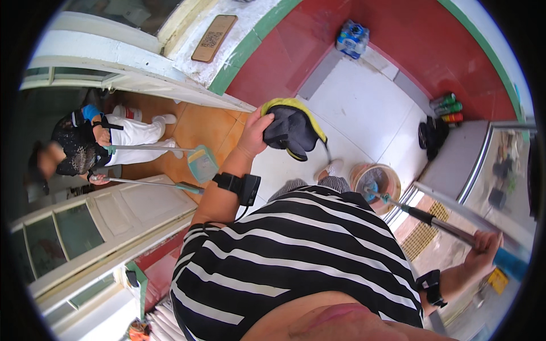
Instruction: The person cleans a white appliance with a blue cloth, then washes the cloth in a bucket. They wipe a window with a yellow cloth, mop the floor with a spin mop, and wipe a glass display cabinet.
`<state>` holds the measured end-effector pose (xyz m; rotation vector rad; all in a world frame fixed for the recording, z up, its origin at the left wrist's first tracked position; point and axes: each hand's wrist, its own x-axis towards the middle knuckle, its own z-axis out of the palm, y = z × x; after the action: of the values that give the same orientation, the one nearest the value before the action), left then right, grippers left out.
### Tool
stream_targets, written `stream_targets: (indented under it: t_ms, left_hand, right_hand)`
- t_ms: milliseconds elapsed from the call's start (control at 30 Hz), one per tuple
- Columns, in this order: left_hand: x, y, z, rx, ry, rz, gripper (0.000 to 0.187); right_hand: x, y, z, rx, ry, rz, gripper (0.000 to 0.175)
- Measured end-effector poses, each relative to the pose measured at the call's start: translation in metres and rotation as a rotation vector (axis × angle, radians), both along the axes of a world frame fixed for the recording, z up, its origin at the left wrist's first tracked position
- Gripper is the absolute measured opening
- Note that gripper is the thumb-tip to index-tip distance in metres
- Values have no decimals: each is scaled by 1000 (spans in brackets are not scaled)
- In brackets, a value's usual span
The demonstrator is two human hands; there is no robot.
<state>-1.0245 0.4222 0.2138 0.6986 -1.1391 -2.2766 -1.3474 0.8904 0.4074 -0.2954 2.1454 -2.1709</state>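
My left hand (256, 132) grips the edge of a yellow and dark grey fabric item (290, 128), perhaps a cap or a shoe; the picture does not settle which. It hangs above the white tiled floor. At the lower right, my right hand (482, 251) is closed around the metal pole of a mop (452, 230). The pole slants down to a round plastic bucket (354, 181), where the mop's lower end rests inside. Its head is hard to make out.
Another person (81, 140) stands beyond the doorway with a long-handled dustpan (202, 164) and a second pole. A white panelled door (140, 209) stands at left. Wrapped bottles (352, 39) sit by the red wall, other bottles (445, 104) and a black bag-like item (431, 136) at right.
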Motion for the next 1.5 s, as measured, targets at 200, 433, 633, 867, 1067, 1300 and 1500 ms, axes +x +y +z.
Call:
stream_targets:
  t_ms: [200,433,633,867,1067,1300,1500]
  left_hand:
    - [-63,-29,4,-71,-75,-140,38]
    - [-138,-65,-22,-161,-167,-369,37]
    - [-223,-90,-39,-203,-168,-622,33]
    - [-287,-114,-44,-173,-184,-778,28]
    - [-317,-107,-54,-196,-197,-872,26]
    - [-331,-90,-64,-138,-200,-961,27]
    - [-324,-95,-34,-164,-185,-911,33]
  right_hand:
    - [-50,-30,3,-26,-21,-118,39]
    - [-63,-42,-94,39,-76,-379,36]
    - [-26,-54,-100,25,-7,-491,35]
    - [7,-55,-21,50,-46,-693,42]
    - [37,-70,45,102,173,-798,42]
    - [48,-36,-17,120,1,-647,39]
    - [36,-50,-80,78,-41,-816,46]
